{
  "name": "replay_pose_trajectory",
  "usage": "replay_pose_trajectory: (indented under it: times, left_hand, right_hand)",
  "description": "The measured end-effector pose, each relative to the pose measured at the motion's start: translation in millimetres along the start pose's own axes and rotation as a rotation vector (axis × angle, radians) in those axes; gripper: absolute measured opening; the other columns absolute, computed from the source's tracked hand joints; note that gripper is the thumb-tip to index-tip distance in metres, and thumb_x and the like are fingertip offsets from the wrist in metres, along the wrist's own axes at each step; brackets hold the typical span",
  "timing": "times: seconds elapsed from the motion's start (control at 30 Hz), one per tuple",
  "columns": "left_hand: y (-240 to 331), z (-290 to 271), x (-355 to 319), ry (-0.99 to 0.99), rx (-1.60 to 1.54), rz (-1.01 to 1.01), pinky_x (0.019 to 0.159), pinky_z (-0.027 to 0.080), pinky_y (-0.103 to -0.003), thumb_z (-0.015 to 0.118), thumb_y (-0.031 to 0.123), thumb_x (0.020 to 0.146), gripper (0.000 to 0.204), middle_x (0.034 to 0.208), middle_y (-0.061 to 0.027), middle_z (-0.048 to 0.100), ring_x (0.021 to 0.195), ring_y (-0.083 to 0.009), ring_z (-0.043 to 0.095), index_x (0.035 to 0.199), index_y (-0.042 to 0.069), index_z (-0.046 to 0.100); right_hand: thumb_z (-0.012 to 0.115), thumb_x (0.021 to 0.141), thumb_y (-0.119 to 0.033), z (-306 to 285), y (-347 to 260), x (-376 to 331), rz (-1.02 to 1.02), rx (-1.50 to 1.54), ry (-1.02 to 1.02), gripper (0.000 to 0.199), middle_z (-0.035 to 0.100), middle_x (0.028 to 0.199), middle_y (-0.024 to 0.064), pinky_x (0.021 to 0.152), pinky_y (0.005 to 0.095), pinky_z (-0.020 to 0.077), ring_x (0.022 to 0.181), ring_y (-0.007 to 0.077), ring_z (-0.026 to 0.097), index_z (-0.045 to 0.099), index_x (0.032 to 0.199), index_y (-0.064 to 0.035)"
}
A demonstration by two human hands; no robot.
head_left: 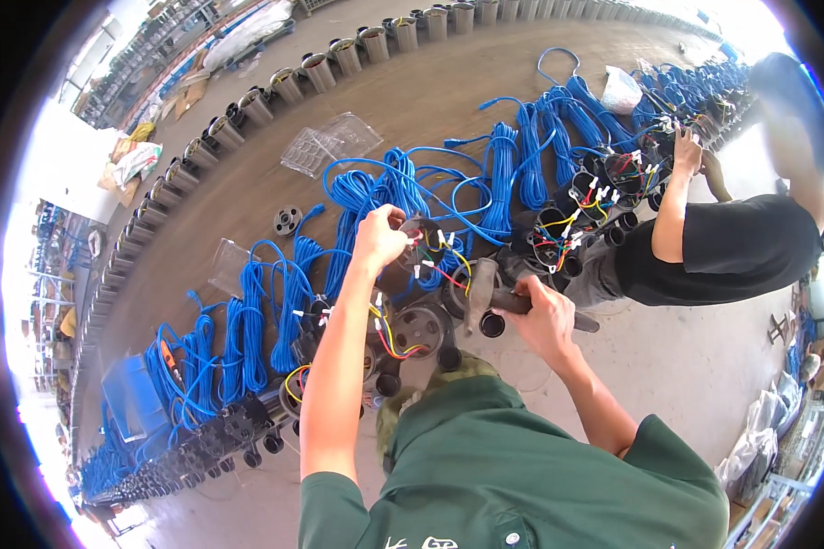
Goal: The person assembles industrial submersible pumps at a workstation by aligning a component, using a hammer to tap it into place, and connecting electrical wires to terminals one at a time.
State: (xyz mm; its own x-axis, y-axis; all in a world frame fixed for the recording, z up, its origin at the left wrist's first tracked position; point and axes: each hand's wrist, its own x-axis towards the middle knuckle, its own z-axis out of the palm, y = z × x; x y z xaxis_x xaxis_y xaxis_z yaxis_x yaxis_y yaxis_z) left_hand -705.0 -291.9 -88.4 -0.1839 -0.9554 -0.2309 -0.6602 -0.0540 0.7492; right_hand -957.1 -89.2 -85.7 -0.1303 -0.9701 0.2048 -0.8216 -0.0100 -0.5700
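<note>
Blue cable coils (375, 197) crowd my left hand (380, 236), fingers pinching white-tipped wires (430, 252); right hand (542, 316) wrapped tight round hammer handle (522, 305), bare floor (687, 357) to the rt.

Bright daylight, blown-out glare at the edges, strong fisheye bending.

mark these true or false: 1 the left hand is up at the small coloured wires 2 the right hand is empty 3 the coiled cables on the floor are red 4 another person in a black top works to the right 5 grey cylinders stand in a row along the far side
1. True: the left hand pinches at the coloured wires of a dark round part.
2. False: the right hand grips a dark handle.
3. False: the coiled cables are blue.
4. True: a person in a black top reaches into the wires there.
5. True: grey cylinders line the far side.
</note>
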Motion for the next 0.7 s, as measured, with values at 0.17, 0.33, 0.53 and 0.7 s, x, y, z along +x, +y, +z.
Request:
replay_pose_trajectory:
  times: [0.17, 0.33, 0.53, 0.7]
  left_hand:
    - [8, -19, -13, -0.188, 0.254, 0.065, 0.103, 0.052, -0.039, 0.080, 0.008, 0.074, 0.052, 0.122, -0.0169, 0.073, 0.114, -0.0288, 0.069, 0.123, 0.001, 0.069]
    - [-14, -22, -18, -0.250, 0.185, 0.110, 0.105, 0.051, -0.041, 0.084, 0.019, 0.073, 0.057, 0.123, -0.0194, 0.072, 0.116, -0.0315, 0.069, 0.125, 0.001, 0.069]
    - [60, -48, -105, 0.204, -0.665, 0.155, 0.077, 0.057, -0.033, 0.066, 0.013, 0.097, 0.018, 0.097, -0.0073, 0.074, 0.083, -0.0170, 0.068, 0.108, 0.000, 0.071]
    - [159, -37, -231, -0.465, -1.651, 0.544, 0.077, 0.055, -0.031, 0.051, 0.030, 0.110, 0.031, 0.096, -0.0102, 0.069, 0.088, -0.0182, 0.069, 0.111, 0.000, 0.060]
  right_hand:
    - [0.090, 0.074, -0.022, 11, 2, 10, 0.001, 0.140, -0.037, 0.044, 0.071, 0.092, 0.0112, 0.075, 0.0425, 0.0538, 0.085, 0.0316, 0.071, 0.063, 0.107, -0.0084]
    - [0.085, 0.077, -0.018, -6, -1, 20, -0.164, 0.004, -0.082, 0.042, 0.064, 0.109, 0.0126, 0.093, 0.0462, 0.0473, 0.105, 0.0350, 0.061, 0.065, 0.111, -0.0054]
    - [0.073, 0.091, -0.004, -51, -64, 42, -0.142, 0.255, 0.124, 0.013, 0.070, 0.098, 0.0084, 0.078, 0.0303, 0.0538, 0.085, 0.0167, 0.066, 0.070, 0.103, -0.0022]
    - [0.065, 0.100, -0.006, 20, -13, 29, -0.059, 0.390, 0.014, 0.008, 0.066, 0.094, 0.0030, 0.075, 0.0247, 0.0489, 0.082, 0.0082, 0.059, 0.067, 0.105, -0.0020]
